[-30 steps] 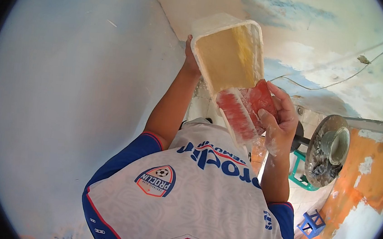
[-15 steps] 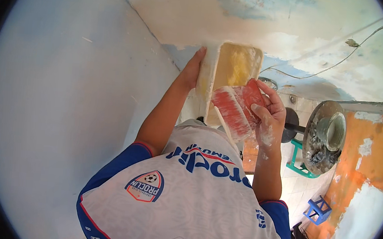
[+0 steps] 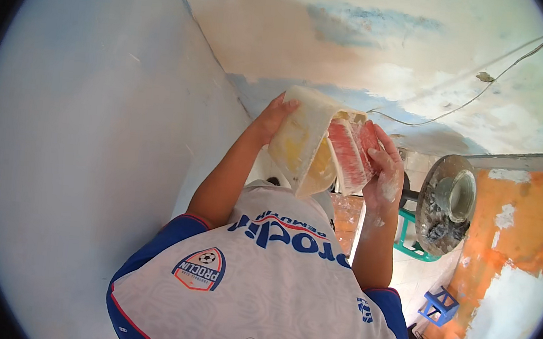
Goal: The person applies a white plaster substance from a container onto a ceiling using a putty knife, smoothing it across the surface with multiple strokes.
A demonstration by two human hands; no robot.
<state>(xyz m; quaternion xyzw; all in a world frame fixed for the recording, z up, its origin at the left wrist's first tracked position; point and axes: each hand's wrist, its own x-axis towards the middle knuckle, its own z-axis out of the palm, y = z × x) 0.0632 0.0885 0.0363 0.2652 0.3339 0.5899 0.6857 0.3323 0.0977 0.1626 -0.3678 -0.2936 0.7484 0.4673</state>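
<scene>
My left hand [image 3: 275, 117] is closed on the side of a whitish plastic tub [image 3: 297, 133], which is tilted with its mouth toward the right. Yellowish stains mark its wall and inside. My right hand [image 3: 385, 163] grips a red putty spreader [image 3: 350, 152], fingers behind and thumb in front. White paste is smeared in streaks over the blade and thick along its edge. The blade sits at the tub's mouth, partly inside the rim. White residue also coats my right hand and wrist.
A patchy painted wall [image 3: 358, 61] stands ahead, with a thin cable [image 3: 443, 124] along it. A smooth pale wall [image 3: 85, 153] rises on the left. To the right are a round paste-spattered table [image 3: 433, 203] bearing a bowl [image 3: 461, 196], a green stool [image 3: 410, 246] and a blue stool [image 3: 439, 307].
The tub has tipped over toward the right, showing more of its outer side. The spreader has turned more upright and moved against the tub's mouth.
</scene>
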